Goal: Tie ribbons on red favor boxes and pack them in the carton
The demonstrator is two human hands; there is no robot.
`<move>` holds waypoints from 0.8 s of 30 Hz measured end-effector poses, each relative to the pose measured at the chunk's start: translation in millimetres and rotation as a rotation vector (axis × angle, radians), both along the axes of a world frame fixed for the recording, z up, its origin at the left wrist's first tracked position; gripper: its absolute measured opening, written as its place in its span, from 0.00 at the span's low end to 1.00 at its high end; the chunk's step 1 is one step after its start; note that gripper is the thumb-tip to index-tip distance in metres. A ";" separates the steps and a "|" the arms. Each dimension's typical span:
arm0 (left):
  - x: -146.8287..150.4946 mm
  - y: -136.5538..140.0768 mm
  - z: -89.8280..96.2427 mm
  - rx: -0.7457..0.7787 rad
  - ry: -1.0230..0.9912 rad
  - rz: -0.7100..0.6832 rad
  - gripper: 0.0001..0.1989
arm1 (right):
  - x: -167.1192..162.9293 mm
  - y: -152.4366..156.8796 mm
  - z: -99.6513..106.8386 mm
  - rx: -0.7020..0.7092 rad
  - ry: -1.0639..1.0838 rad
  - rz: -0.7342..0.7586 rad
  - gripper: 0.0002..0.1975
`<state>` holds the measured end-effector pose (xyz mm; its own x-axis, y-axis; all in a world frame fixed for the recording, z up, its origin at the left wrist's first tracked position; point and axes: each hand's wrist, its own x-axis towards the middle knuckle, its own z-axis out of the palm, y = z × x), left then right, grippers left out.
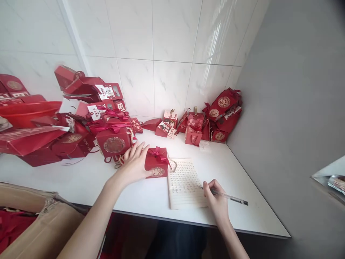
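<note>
My left hand (136,163) grips a small red gift box (161,160) at its left side, thumb along the front and fingers spread toward the back. A magenta ribbon bow tops this box, and a gold round emblem marks its front. A twisted cord hangs at its right, over the edge of a lined notepad (185,201). Rows of handwriting fill the notepad's upper part. In my right hand (215,198) is a black-capped pen (233,198), its tip at the right side of the page. Behind my left hand stands another red box (114,140) with a bow.
Red boxes (88,86) and a red basin (29,109) crowd the white table's left side. More red boxes (195,126) line the tiled wall. A cardboard box (51,223) sits at the lower left; a grey panel (283,126) bounds the right.
</note>
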<state>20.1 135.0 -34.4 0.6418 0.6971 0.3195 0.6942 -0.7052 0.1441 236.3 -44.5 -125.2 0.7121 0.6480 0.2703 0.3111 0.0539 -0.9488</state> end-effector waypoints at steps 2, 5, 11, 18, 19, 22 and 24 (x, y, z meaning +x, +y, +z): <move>0.8 14.7 3.7 -0.074 0.128 -0.028 0.41 | 0.2 -0.7 1.2 0.003 0.013 -0.016 0.20; 8.9 21.6 6.9 -0.128 0.227 -0.069 0.43 | -0.1 -2.1 3.2 0.000 0.021 -0.031 0.18; 18.8 9.4 21.1 -0.164 0.119 -0.094 0.42 | 0.4 0.3 4.1 -0.004 -0.004 -0.019 0.17; 14.5 -10.1 51.4 -0.754 -0.709 -0.176 0.37 | 3.0 1.9 -1.5 -0.039 -0.036 0.012 0.20; 14.5 -11.6 57.3 -0.927 -0.810 -0.185 0.33 | 2.9 1.6 -2.2 -0.042 -0.041 0.019 0.21; 15.6 -17.0 75.7 -1.340 -1.031 -0.134 0.26 | 1.6 -0.5 -4.2 -0.059 -0.058 0.027 0.23; 16.3 -22.2 86.8 -1.513 -1.106 -0.112 0.24 | 0.5 -2.3 -5.9 -0.070 -0.057 0.028 0.23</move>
